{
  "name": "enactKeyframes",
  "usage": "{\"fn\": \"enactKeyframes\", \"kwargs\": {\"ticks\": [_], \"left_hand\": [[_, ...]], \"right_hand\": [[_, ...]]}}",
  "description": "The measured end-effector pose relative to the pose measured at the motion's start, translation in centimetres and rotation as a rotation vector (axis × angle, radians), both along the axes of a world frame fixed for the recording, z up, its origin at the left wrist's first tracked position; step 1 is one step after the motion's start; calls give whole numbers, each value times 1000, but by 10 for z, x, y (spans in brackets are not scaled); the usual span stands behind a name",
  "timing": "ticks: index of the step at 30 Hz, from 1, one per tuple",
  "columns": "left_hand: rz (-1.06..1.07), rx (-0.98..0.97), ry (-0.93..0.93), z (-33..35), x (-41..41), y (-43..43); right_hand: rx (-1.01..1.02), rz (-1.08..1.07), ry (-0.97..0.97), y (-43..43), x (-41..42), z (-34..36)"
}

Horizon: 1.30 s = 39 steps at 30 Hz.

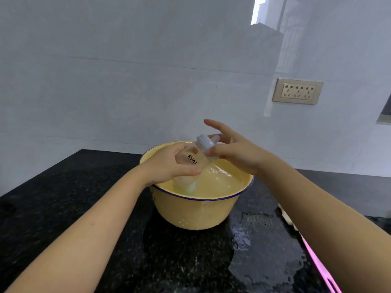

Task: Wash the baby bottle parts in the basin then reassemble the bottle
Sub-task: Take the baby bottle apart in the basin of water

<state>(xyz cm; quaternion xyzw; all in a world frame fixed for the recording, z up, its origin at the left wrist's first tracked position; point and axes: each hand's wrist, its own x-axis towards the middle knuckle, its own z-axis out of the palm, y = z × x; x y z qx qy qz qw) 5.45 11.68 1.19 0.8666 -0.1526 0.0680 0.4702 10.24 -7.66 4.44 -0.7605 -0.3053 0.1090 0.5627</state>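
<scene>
hands: two, left hand [169, 166] and right hand [234, 154]
bottle [194, 159]: one
basin [190, 212]: one
socket plate [278, 89]: one, three outlets [299, 90]
pink object [317, 263]: one, countertop's [63, 187] right edge

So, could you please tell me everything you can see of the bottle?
The bottle is clear plastic with dark lettering and a pale ribbed collar on top. It tilts, top up and to the right, over the yellow basin, its base below the rim. The left hand grips its body; the right hand pinches the collar.
</scene>
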Motion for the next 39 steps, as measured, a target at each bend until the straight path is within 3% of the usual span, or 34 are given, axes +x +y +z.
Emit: {"fn": "enactKeyframes", "kwargs": {"ticks": [5, 11, 15, 20, 23, 27, 30, 32, 34, 36, 39], "left_hand": [[-3, -1, -3, -2, 0, 1], [-36, -21, 20, -2, 1, 0], [-93, -21, 68, 0, 0, 0], [-93, -35, 111, 3, 0, 2], [-54, -56, 108, 2, 2, 2], [27, -74, 87, 0, 4, 2], [32, -93, 67, 0, 3, 1], [29, -83, 70, 0, 3, 1], [39, -53, 72, -2, 3, 3], [60, -31, 74, -3, 4, 3], [74, -22, 58, -4, 5, 3]], "right_hand": [[-184, -247, -111, 5, -4, -2], [68, -45, 37, -1, 2, -2], [79, 55, 34, -2, 3, 0], [374, 60, 143, -22, 17, 17], [146, -56, 85, -33, 20, 14], [-394, -286, -231, -29, 20, -18], [-793, -257, -403, -21, 17, -26], [-934, -185, -412, -16, 13, -25], [-1008, -103, -392, -12, 11, -26], [-954, -127, -410, -9, 10, -27], [-519, -339, -384, -7, 12, -24]]}}
